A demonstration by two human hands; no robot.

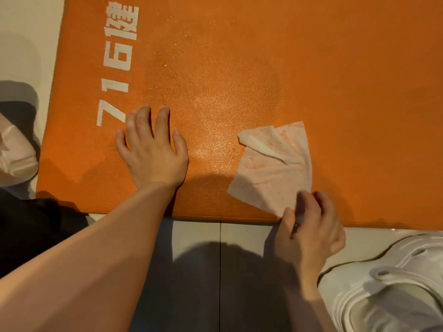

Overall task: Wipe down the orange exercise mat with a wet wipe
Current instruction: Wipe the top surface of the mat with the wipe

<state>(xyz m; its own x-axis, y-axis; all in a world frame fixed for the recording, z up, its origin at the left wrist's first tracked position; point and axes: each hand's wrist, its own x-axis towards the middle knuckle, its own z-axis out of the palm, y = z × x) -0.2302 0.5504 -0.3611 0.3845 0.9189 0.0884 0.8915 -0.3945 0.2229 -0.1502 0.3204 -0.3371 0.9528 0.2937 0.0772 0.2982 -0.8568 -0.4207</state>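
The orange exercise mat fills the upper part of the view, with white printed characters running along its left side. A damp sheen shows on its middle. A white wet wipe lies spread and creased on the mat near its front edge, one corner folded over. My right hand pinches the wipe's near corner at the mat's edge, fingers curled. My left hand rests flat on the mat to the left of the wipe, fingers spread and straight.
Pale tiled floor runs below the mat's front edge. A white shoe sits at the lower right. A pale shoe and dark clothing are at the left edge.
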